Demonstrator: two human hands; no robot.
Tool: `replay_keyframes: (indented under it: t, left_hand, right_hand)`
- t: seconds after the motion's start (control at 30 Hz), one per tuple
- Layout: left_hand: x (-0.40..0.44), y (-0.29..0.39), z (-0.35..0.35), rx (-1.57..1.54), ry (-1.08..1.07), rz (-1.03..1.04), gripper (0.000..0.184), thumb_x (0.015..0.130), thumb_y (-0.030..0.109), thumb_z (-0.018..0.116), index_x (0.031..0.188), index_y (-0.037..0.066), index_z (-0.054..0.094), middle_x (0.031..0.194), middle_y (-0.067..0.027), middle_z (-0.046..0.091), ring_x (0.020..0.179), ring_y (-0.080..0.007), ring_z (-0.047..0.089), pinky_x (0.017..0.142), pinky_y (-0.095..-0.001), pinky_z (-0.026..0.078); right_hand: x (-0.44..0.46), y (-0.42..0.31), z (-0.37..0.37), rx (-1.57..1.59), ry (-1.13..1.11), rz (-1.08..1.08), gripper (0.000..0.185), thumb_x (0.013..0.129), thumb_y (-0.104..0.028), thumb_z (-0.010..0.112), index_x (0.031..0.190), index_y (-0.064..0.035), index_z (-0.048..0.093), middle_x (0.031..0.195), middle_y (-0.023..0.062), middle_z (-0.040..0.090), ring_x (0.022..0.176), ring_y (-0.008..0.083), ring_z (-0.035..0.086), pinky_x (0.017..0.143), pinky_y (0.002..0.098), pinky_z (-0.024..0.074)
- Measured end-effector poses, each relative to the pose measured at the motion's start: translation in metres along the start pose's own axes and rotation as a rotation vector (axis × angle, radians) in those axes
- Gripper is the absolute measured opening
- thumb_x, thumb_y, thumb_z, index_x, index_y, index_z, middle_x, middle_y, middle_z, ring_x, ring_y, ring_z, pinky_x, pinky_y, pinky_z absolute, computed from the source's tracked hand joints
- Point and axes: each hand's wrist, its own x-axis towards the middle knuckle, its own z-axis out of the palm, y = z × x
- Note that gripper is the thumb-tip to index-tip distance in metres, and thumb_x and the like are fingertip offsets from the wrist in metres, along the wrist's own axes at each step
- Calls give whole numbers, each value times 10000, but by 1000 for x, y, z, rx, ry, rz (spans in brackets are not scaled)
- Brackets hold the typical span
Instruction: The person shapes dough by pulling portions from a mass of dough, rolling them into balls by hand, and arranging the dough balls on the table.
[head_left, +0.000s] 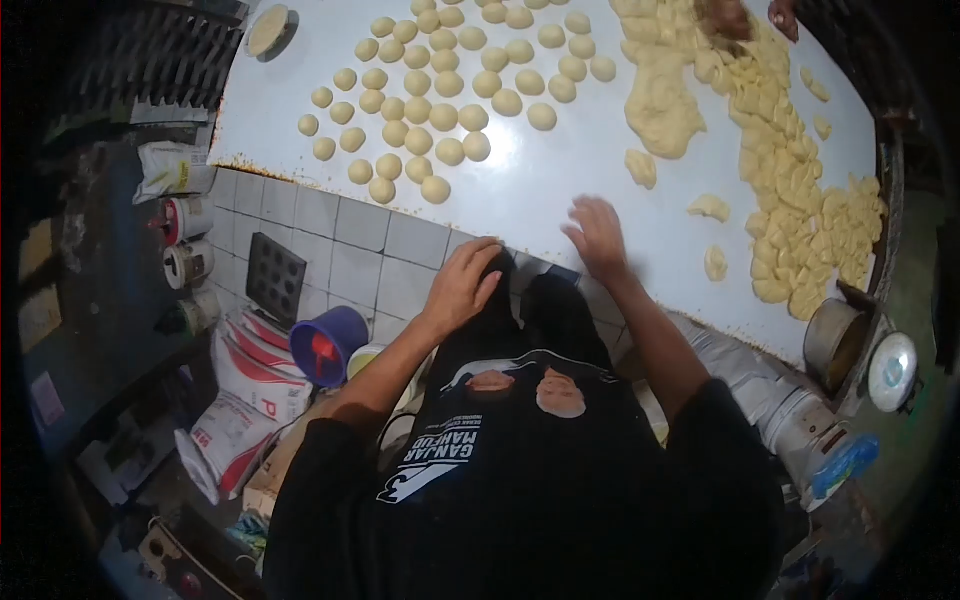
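Observation:
Near the front edge of the white table (560,175), my left hand (466,285) is over my dark-clothed lap with its fingers apart and nothing in them. My right hand (598,238) is over the table's edge, also empty, its fingers spread. Beyond my left hand lie several round dough balls (435,189). A large flat mass of dough (664,115) stretches across the back right. Several cut dough pieces (790,215) are heaped along the right side. Small loose pieces (709,207) lie between that heap and my right hand.
Another person's hand (722,18) is over the dough at the top right. A small round dish (269,32) sits at the back left corner. On the left below the table are a blue bucket (326,346) and sacks (255,375). A metal pot (836,340) stands at the right.

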Motion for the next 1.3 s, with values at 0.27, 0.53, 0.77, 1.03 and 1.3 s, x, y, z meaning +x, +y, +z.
replay_keyframes:
  t: [0.27, 0.53, 0.77, 1.03, 1.3]
  left_hand:
    - [24, -34, 12, -159, -75, 16, 404, 932, 86, 754, 1320, 43, 649, 1376, -168, 643, 1238, -380, 652, 1013, -459, 564]
    - [60, -55, 22, -238, 54, -10, 344, 891, 57, 760, 1221, 32, 668, 1228, -181, 694, 1113, -409, 692, 918, -491, 590]
    - [230, 56, 143, -152, 198, 452, 348, 875, 122, 772, 1209, 77, 690, 1219, -159, 696, 1161, -414, 641, 1005, -483, 527]
    - [130, 11, 127, 109, -234, 300, 206, 994, 216, 742, 1153, 90, 708, 1164, -140, 705, 1053, -338, 694, 888, -467, 573]
    - [141, 35, 181, 256, -68, 3, 222, 954, 300, 729, 1000, 85, 694, 997, -167, 641, 940, -394, 591, 884, -516, 443]
  right_hand:
    - [172, -80, -25, 343, -51, 608, 441, 941, -260, 802, 1269, -22, 628, 1130, 236, 700, 1069, 441, 664, 942, 508, 535]
    - [32, -88, 20, -37, -111, 238, 302, 885, -205, 813, 1085, -28, 672, 1029, 175, 653, 998, 415, 647, 886, 511, 522]
    - [-73, 25, -171, -638, 127, 630, 226, 947, -224, 760, 978, -23, 662, 1026, 192, 632, 1005, 417, 586, 916, 536, 456]
    - [-126, 50, -130, 76, 47, 647, 281, 937, -281, 792, 1063, -58, 676, 1118, 132, 629, 1090, 376, 603, 891, 490, 499]
    - [-26, 50, -57, -176, -146, 220, 320, 867, -333, 805, 1022, -83, 680, 1052, 124, 657, 1048, 343, 614, 931, 463, 460]
